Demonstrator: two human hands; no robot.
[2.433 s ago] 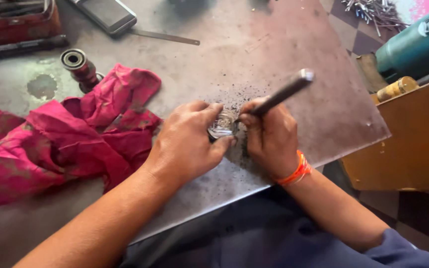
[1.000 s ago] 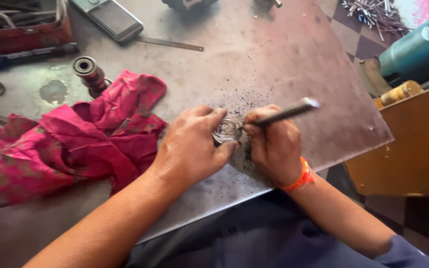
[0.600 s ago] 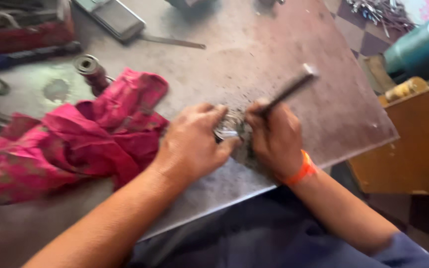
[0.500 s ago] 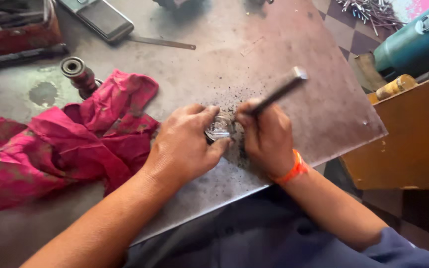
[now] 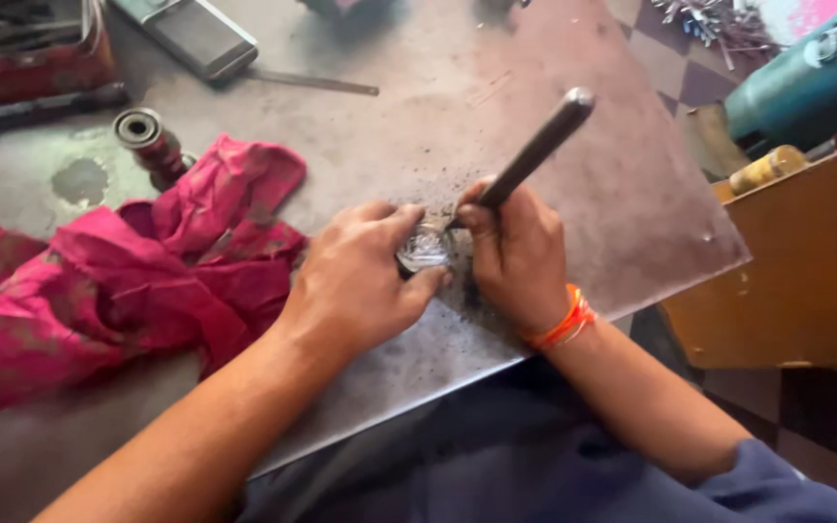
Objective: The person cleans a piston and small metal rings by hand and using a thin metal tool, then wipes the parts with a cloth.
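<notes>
I see my left hand [image 5: 365,281] curled around a small shiny metal ring [image 5: 425,248], thumb on the near side and fingers over the far side, pinning it to the steel table [image 5: 573,58]. The ring sits between my two hands, touching both. My right hand [image 5: 515,257] is closed in a pen-like grip on a dark metal rod [image 5: 533,153]; the rod's tip meets the ring's far edge just left of my right fingertips, and its shaft slants up and away to the right. Black grit [image 5: 448,184] speckles the table just beyond both hands. An orange band [image 5: 562,324] wraps my right wrist. Left of my left hand lies a crumpled pink rag [image 5: 138,281], with a small red spool-like part [image 5: 147,140] beyond it. Far to the right stands a wooden box [image 5: 806,271].
</notes>
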